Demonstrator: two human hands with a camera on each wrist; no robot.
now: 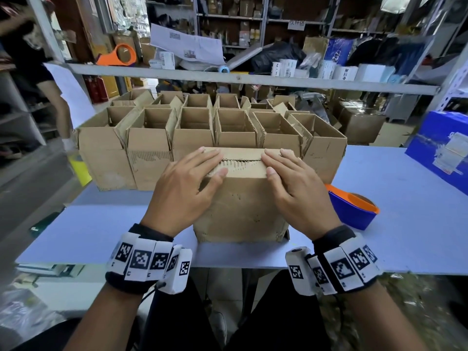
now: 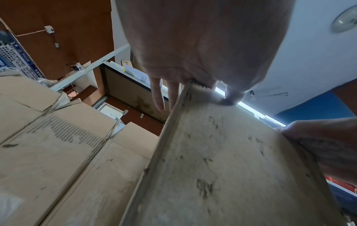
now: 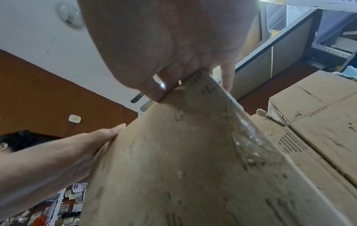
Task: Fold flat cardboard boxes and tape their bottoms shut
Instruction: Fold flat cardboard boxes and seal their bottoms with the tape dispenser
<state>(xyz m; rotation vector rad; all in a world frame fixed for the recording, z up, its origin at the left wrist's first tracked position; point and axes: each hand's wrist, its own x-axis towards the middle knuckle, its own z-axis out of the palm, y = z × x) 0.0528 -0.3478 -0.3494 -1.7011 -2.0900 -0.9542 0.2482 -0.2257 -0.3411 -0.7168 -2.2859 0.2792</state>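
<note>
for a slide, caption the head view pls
Both hands press a box's flaps shut; tape dispenser beside it.

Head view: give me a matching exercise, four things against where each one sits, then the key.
Things:
1. left hand
2. blue tape dispenser
3. orange tape dispenser
4. open boxes

Places:
A. on the shelf above the table
B. on the table, right of the near box
C. in rows behind the near box
D. flat on the near box's closed flaps

Pairs: 1-D, 2-B, 3-A, 4-C
</note>
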